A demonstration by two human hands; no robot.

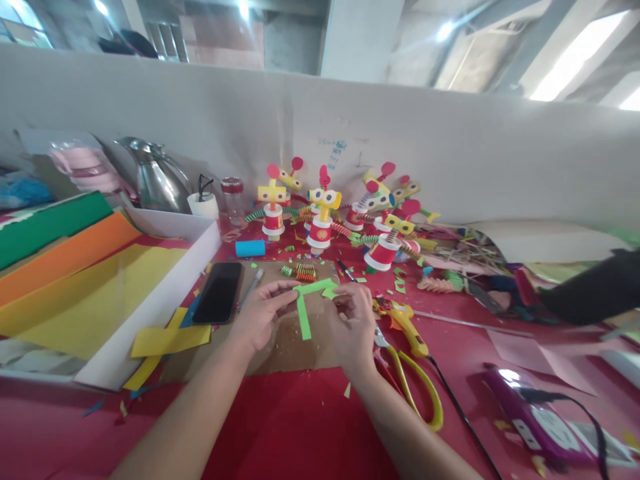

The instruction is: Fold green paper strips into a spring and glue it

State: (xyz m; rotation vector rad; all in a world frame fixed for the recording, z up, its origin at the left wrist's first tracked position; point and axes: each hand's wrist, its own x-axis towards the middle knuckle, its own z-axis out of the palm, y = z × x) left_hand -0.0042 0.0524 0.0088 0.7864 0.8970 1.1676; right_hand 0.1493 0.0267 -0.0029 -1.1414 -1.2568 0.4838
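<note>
Green paper strips [306, 301], two, joined in an L, above brown cardboard sheet [285, 343].
Left hand [260, 312] and right hand [353, 323] each pinch one end; yellow-handled scissors [411, 379] lie just right.

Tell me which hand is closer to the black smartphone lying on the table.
Left. The left hand sits just to the right of the black smartphone, not touching it, its fingers pinching the green paper strips. The right hand is farther right, beyond the strips.
</note>
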